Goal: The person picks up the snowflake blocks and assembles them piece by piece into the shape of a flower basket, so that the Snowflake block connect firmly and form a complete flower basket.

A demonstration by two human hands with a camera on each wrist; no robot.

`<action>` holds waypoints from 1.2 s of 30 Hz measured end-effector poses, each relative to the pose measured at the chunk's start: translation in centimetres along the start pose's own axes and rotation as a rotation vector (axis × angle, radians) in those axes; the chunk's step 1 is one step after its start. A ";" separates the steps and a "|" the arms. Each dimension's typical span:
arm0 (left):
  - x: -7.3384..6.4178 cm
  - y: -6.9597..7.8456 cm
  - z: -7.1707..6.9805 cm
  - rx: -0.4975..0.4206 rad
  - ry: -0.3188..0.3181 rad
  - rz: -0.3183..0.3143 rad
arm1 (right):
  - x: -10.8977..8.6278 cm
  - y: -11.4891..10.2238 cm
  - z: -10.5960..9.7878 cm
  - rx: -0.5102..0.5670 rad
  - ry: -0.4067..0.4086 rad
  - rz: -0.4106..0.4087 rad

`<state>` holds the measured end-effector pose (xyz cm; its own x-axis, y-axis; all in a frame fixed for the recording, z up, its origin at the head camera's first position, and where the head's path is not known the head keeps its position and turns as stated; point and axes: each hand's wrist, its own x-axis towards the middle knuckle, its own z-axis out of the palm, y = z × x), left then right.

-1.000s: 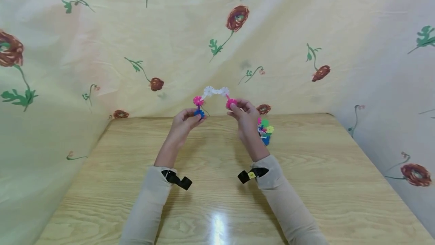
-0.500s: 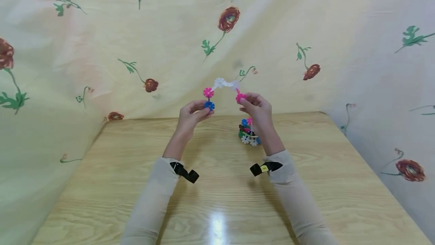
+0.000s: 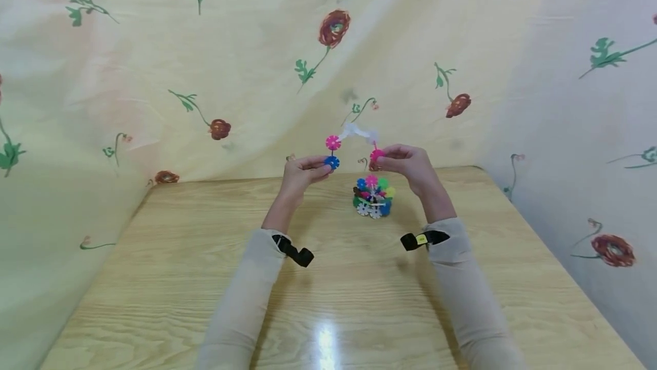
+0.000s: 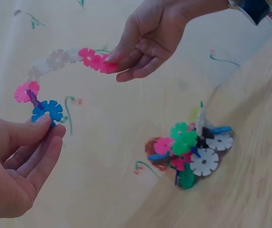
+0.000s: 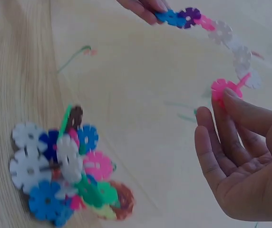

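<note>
A curved chain of interlocking plastic snowflake discs [image 4: 57,59], with blue, purple, pink and white pieces, is held up in the air between both hands. My left hand [image 3: 303,176] pinches the blue disc [image 4: 48,112] at one end between thumb and fingers. At the other end, my right hand [image 3: 413,167] pinches a pink disc [image 5: 226,90]. The white discs form the top of the arch in the head view. Below and between the hands, a joined cluster of multicoloured snowflake discs [image 3: 373,202] stands on the table.
The wood-grain table [image 3: 205,279] spreads out under both forearms. A cream cloth [image 3: 267,45] printed with red flowers hangs behind and along the sides. Each wrist wears a black camera strap [image 3: 295,250].
Both hands have moved rightward in the head view with the chain. The disc cluster, earlier partly hidden by the right hand, now shows fully. The grips look the same.
</note>
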<state>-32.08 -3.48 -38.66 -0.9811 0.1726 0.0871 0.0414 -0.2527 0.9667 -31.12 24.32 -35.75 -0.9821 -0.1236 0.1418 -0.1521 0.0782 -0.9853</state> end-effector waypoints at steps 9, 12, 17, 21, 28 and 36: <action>1.5 -3.0 1.1 0.155 -0.041 -0.078 | 0.3 2.1 -2.9 -0.195 0.022 0.123; 2.0 -4.0 1.3 0.186 -0.031 -0.094 | 0.5 3.0 -3.2 -0.206 0.021 0.148; 2.3 -5.8 1.8 0.191 -0.009 -0.111 | 0.4 4.2 -3.5 -0.241 0.036 0.181; 2.3 -6.9 2.2 0.191 0.009 -0.109 | 0.3 4.8 -3.6 -0.244 0.047 0.200; 2.5 -7.5 2.3 0.211 0.033 -0.094 | 0.1 5.4 -3.6 -0.241 0.066 0.221; 2.3 -7.2 2.7 0.215 -0.002 -0.083 | -0.3 5.6 -4.1 -0.247 0.071 0.248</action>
<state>-34.11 1.28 -44.82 -0.9826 0.1859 0.0054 0.0000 -0.0292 0.9996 -32.14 28.87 -40.95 -0.9965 -0.0026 -0.0835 0.0778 0.3351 -0.9390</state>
